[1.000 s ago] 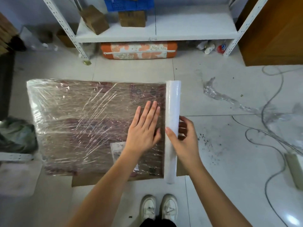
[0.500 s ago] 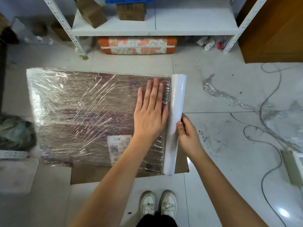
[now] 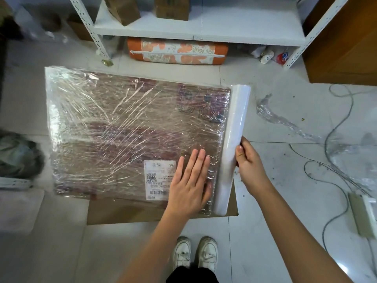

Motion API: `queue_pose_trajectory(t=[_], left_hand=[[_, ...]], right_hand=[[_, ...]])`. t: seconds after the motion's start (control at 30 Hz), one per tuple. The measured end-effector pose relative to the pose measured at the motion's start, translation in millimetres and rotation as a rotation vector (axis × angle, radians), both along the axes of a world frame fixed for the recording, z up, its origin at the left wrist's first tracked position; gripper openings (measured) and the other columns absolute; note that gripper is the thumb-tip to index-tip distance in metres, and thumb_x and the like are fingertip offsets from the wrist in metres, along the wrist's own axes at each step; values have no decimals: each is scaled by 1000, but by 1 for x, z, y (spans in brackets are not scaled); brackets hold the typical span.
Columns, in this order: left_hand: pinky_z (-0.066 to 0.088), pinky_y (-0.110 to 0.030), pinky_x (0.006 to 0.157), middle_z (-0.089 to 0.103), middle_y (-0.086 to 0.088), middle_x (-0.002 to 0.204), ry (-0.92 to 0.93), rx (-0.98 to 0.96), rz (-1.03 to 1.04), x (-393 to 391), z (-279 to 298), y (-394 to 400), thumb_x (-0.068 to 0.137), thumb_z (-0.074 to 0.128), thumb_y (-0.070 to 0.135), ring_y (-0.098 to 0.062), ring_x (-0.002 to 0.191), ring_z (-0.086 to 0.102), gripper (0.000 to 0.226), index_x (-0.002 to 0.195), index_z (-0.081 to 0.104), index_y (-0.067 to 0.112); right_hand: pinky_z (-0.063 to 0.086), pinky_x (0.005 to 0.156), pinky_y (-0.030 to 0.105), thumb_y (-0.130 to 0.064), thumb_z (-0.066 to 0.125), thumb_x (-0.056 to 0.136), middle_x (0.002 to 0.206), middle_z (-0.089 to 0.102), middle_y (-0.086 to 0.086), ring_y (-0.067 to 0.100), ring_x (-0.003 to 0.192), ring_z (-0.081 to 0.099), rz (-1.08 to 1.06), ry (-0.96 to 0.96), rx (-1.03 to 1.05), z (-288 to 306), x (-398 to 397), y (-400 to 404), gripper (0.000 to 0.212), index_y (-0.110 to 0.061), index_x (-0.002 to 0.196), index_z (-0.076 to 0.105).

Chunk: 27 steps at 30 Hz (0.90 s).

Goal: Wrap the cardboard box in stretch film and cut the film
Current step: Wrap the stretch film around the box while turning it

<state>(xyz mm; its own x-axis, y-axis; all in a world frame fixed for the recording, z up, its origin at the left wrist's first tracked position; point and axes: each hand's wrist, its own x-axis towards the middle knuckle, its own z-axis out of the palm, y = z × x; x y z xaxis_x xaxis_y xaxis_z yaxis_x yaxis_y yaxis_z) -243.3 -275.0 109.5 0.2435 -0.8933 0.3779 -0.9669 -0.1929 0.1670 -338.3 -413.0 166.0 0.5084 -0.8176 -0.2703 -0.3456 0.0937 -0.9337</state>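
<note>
A flat cardboard box (image 3: 126,131) lies on the floor, its top covered in wrinkled clear stretch film. A white shipping label (image 3: 158,176) shows through the film near the front. The white film roll (image 3: 234,148) lies along the box's right edge. My right hand (image 3: 251,166) grips the roll around its middle from the right. My left hand (image 3: 189,184) lies flat with straight fingers on the film, at the box's front right part beside the roll.
A white metal shelf (image 3: 200,31) with small cardboard boxes stands behind the box, an orange floral cushion (image 3: 177,51) under it. Scrap film (image 3: 285,123) and cables (image 3: 336,129) lie on the tiles to the right. A brown cardboard sheet (image 3: 122,211) sticks out under the box's front.
My left hand slid forward along the film and then back toward me, staying flat. My right hand kept its grip on the roll at the box's right edge.
</note>
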Motion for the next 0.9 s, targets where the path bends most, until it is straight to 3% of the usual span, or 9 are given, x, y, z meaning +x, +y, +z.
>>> queue_pose_trajectory(t=[0.17,0.27,0.4,0.5,0.57,0.63,0.8,0.9], left_hand=[[3,-44,119,-2,-9,159,-89,121,-92,-10,-22,18,98,20,36,-25,146,6,61,150,7,7],[2,-44,119,-2,-10,159,-85,133,-71,-7,-21,15,99,18,37,-25,146,5,60,150,8,7],[18,-50,115,10,-9,158,68,77,-100,-2,3,16,94,36,39,-25,145,15,65,148,21,7],[17,-68,106,17,-14,155,98,97,125,5,31,5,91,38,42,-34,143,17,64,146,28,11],[9,-74,104,13,-17,155,167,193,333,8,44,-9,87,36,55,-43,142,12,74,148,25,14],[6,-77,100,7,-18,157,248,286,452,9,49,-22,82,30,68,-47,141,5,87,150,18,15],[4,-79,97,6,-19,157,280,330,498,2,40,-30,79,25,78,-48,141,1,96,151,16,13],[4,-79,98,8,-18,156,263,291,498,2,35,-31,81,26,76,-47,141,3,93,150,19,13]], right_hand=[[40,103,43,-14,32,101,113,59,-9,14,111,54,-11,16,34,0,-5,4,29,-27,120,49],[43,99,38,-10,32,101,112,61,-9,12,107,55,-32,-12,99,2,-5,2,31,-28,117,52],[45,82,29,-6,37,92,104,65,-9,9,96,58,-114,-50,208,10,7,0,36,-28,111,58],[47,73,22,-20,54,92,96,64,-8,4,85,61,-181,-53,175,14,19,5,17,-22,109,53],[49,74,22,-26,64,86,95,64,-4,8,86,63,-212,-34,145,13,23,9,28,-18,110,51],[51,78,28,-26,66,84,95,65,-2,14,89,63,-224,-26,152,13,24,10,26,-20,106,54],[50,86,33,-13,59,88,100,68,4,16,90,65,-259,-140,385,10,25,5,17,-22,102,60],[48,89,33,-24,61,86,107,69,3,16,99,65,-198,-134,427,6,29,0,31,-19,116,56]])
